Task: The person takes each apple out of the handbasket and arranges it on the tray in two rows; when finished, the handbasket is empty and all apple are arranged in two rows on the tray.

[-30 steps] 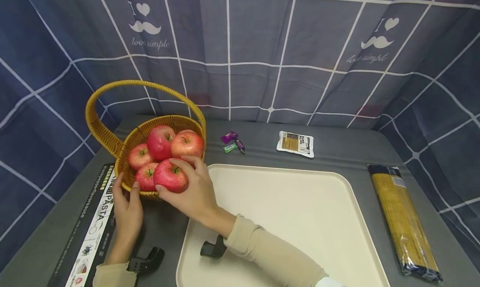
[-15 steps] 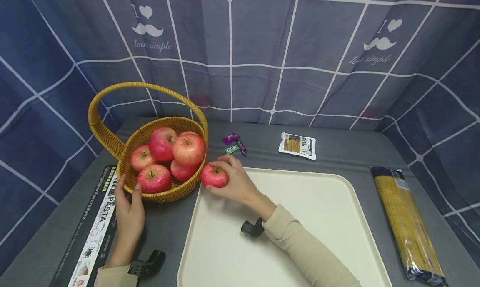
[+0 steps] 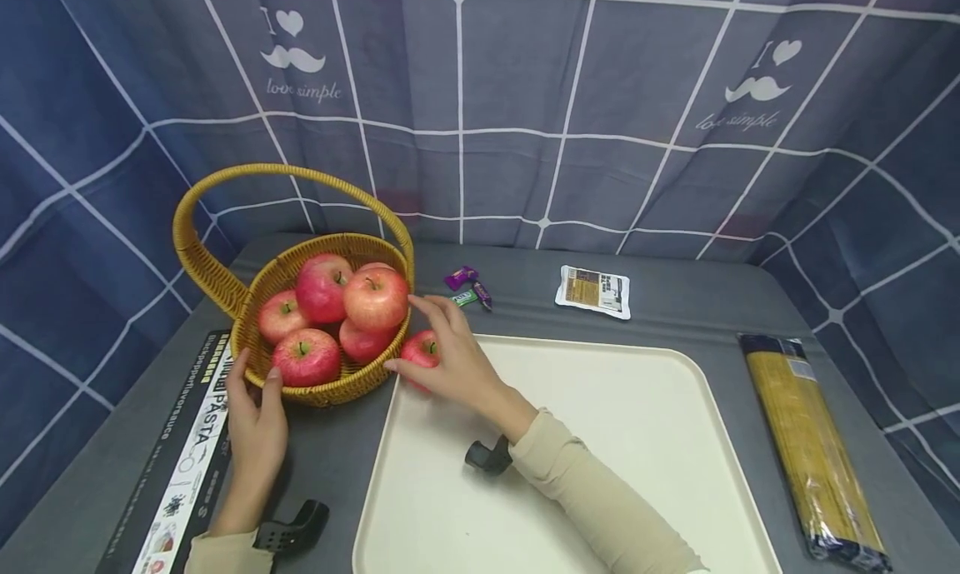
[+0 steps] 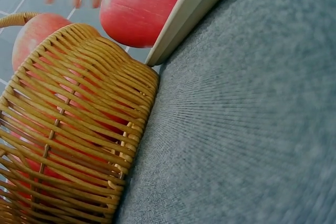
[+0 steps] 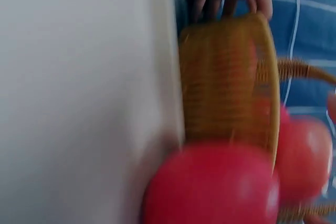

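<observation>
My left hand holds the near left rim of a wicker basket, thumb at the rim and fingers against the outer side. Several red apples lie in the basket, a paler apple on its right side. Just outside it, a single apple sits on the far left corner of a cream tray, partly hidden by my right hand. That hand has its fingers spread, fingertips near the basket's right rim and the paler apple. In the right wrist view, the tray apple looms blurred below the basket.
A long black box with pasta lettering lies left of the basket. Small wrapped candies and a white packet lie behind the tray. A bag of spaghetti lies to the right. A checked curtain surrounds the table.
My right hand took an apple out of the basket, carried it right onto the tray corner and let go. Now it has moved back slightly left. My left hand stays at the basket.
</observation>
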Demonstrator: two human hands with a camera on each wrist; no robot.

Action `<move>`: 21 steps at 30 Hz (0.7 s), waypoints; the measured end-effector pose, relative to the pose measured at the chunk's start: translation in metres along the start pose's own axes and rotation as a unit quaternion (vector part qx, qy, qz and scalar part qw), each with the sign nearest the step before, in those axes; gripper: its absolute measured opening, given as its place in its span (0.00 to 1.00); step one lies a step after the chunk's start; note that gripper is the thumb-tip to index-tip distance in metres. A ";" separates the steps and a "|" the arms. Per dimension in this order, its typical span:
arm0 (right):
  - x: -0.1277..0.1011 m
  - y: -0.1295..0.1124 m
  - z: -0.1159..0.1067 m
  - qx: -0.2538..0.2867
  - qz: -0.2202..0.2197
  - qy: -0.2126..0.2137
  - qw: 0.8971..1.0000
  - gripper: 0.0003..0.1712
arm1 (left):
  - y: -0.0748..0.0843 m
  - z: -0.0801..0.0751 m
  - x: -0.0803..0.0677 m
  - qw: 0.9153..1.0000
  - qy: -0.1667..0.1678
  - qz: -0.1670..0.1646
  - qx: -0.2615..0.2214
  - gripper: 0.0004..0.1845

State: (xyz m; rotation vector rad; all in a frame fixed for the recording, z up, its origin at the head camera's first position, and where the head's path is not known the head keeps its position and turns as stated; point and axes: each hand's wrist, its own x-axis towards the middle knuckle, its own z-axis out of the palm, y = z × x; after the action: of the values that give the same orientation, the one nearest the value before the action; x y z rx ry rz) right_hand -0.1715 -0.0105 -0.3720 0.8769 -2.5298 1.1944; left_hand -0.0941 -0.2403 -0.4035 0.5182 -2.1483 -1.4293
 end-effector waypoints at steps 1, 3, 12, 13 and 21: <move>0.003 -0.007 0.005 0.005 0.003 0.024 1.000 0.48 | 0.000 0.000 0.000 1.000 -0.002 0.000 0.000 0.28; 0.010 -0.019 0.016 0.007 0.010 0.071 0.997 0.50 | 0.000 0.000 0.000 1.000 -0.004 0.000 0.000 0.28; 0.035 -0.051 0.069 -0.027 0.094 0.216 0.972 0.50 | 0.002 -0.001 -0.001 1.000 0.000 0.000 0.011 0.28; 0.037 -0.050 0.072 -0.033 0.101 0.228 0.968 0.49 | 0.002 -0.001 -0.001 1.000 0.000 0.001 0.012 0.28; 0.038 -0.041 0.067 0.005 0.084 0.256 0.963 0.36 | 0.001 -0.001 -0.001 1.000 0.005 0.011 0.013 0.27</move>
State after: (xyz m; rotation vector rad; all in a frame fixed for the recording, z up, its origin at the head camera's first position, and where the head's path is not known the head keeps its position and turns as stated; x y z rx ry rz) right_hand -0.1734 -0.0976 -0.3735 0.2967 -2.2002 1.2832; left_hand -0.0928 -0.2398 -0.4022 0.5093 -2.1610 -1.3856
